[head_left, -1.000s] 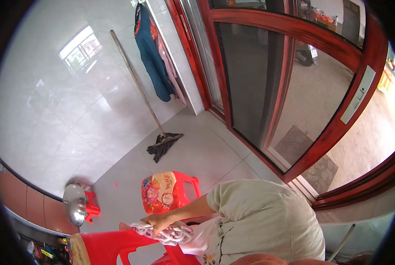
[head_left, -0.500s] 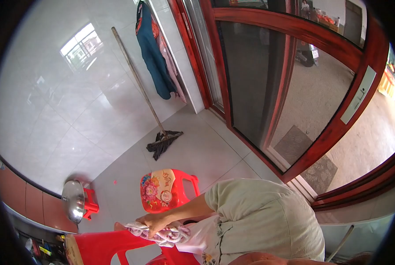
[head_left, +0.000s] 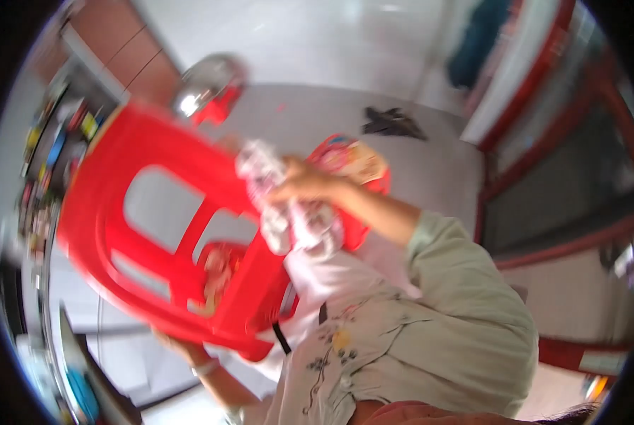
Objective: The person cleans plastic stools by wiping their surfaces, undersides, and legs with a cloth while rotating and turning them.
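Observation:
A red plastic stool (head_left: 154, 276) is tilted up in front of me, its legs and open underside facing the camera. My left hand (head_left: 179, 346) is at its lower edge, gripping it, with the fingers partly hidden behind the plastic. My right hand (head_left: 299, 183) is closed on a bunched white and pink cloth (head_left: 260, 170), which lies against the upper right part of the stool. Part of the cloth hangs below the hand. Just behind my right forearm stands a second red stool (head_left: 363, 166) with a printed flower seat. The picture is blurred by motion.
A shiny metal basin or lid (head_left: 207, 85) rests on a small red stool near the wall. A dark mop head (head_left: 395, 124) lies on the grey floor. Shelves (head_left: 55, 149) with colourful items line the left. A red-framed door (head_left: 565, 191) stands at right.
The view has swung left and turned. The red stool at the lower left has been lifted and tilted, with my left hand now visible on it. My right hand still holds the cloth.

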`<state>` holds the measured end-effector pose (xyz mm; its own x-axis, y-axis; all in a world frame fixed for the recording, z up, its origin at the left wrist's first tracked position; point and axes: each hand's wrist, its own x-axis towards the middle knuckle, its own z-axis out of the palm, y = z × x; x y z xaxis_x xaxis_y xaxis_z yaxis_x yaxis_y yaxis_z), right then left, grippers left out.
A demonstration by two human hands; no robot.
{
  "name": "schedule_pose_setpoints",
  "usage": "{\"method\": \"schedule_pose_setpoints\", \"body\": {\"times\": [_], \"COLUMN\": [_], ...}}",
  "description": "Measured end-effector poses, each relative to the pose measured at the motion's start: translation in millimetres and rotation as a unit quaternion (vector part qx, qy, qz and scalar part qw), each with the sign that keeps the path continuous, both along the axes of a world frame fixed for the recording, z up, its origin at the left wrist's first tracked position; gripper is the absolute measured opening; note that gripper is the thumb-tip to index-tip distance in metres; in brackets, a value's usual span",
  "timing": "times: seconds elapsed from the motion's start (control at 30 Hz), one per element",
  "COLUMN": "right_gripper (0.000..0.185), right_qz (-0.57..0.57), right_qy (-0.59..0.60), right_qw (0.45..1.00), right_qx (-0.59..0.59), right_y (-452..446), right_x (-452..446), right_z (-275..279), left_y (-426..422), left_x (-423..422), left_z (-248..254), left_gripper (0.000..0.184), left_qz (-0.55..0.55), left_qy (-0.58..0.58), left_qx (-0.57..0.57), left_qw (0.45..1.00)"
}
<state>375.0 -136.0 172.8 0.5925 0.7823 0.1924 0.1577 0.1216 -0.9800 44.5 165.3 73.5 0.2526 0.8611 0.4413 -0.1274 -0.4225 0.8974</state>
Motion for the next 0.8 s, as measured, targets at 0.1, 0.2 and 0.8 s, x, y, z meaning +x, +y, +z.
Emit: {"method": "schedule_pose_setpoints", "body": {"times": [0.1, 0.2, 0.8], "right_gripper": [0.042, 0.034, 0.033], "right_qz": [0.028, 0.047, 0.149], "right_qy": [-0.024, 0.007, 0.027], "right_qw": [0.999, 0.998, 0.988], "right_qx": [0.0, 0.041, -0.014], "right_y": [10.3, 19.1, 88.4], "right_x": [-0.8, -20.8, 26.6], "right_z": [2.5, 6.8, -11.7], "left_y": [-39.2, -49.3, -42.2], "left_x": [6.4, -12.9, -28.9], "left_z": [44.4, 60.5, 139.8], "left_gripper": [0.044, 0.04, 0.046], "left_qz": [-0.055, -0.119, -0.106], "left_qy": [-0.047, -0.068, 0.0], "left_qx": [-0.095, -0.127, -0.411], "left_qw": [0.993, 0.982, 0.905]}}
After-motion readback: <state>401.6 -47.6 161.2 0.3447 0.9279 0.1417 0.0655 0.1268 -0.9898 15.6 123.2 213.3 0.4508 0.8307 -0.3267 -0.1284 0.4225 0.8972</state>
